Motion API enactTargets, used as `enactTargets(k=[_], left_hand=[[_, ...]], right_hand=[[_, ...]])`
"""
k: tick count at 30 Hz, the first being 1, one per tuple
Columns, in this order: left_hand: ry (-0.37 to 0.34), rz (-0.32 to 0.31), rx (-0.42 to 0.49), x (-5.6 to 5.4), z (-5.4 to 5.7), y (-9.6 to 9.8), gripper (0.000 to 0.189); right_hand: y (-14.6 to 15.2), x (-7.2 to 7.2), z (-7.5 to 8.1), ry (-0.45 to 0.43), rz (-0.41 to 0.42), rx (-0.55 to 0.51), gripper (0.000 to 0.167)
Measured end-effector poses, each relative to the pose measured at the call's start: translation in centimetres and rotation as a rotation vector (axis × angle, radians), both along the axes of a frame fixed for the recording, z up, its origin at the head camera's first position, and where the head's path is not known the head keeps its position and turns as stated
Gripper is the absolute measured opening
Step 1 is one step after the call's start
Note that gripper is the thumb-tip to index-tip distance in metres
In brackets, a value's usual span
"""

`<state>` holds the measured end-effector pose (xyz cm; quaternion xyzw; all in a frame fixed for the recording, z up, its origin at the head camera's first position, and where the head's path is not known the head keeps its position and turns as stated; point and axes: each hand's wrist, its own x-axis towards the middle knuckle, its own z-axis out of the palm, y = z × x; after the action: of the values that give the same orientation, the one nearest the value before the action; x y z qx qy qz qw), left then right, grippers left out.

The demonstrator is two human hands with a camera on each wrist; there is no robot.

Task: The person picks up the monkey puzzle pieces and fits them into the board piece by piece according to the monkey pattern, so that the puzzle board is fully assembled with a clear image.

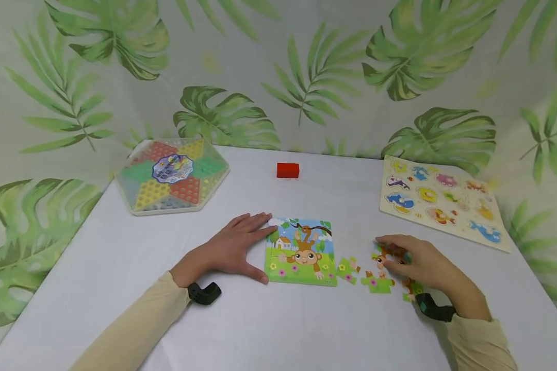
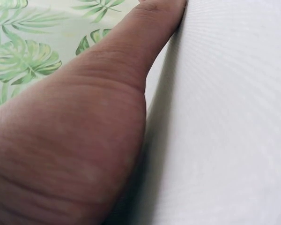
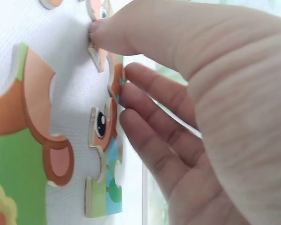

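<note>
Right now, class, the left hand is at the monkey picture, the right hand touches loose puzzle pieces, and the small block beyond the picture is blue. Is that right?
No: the small block is red, as the head view shows. The left hand is at the monkey picture and the right hand touches loose puzzle pieces.

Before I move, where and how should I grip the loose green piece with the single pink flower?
Probably pinch the green piece across its left and right ends, coming from above and the near side. It appears to lie flat, its straight near edge faces bare white cloth, and a monkey-face piece sits close at its far side.
</note>
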<state>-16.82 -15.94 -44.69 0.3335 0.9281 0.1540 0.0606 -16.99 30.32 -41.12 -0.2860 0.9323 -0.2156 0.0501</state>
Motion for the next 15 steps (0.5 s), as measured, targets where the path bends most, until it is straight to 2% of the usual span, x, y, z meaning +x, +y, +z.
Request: enactTargets(k=[10,15], left_hand=[[-0.023,0.008,0.003,0.27,0.26,-0.11,0.116],[-0.009,0.003,0.012,0.22,0.28,0.1,0.115]], right_hand=[[-0.29,-0.1,-0.21,-0.004,-0.019,0.011,0.05],[-0.15,-0.1,-0.55,0.002,-0.031,0.01,0.051]])
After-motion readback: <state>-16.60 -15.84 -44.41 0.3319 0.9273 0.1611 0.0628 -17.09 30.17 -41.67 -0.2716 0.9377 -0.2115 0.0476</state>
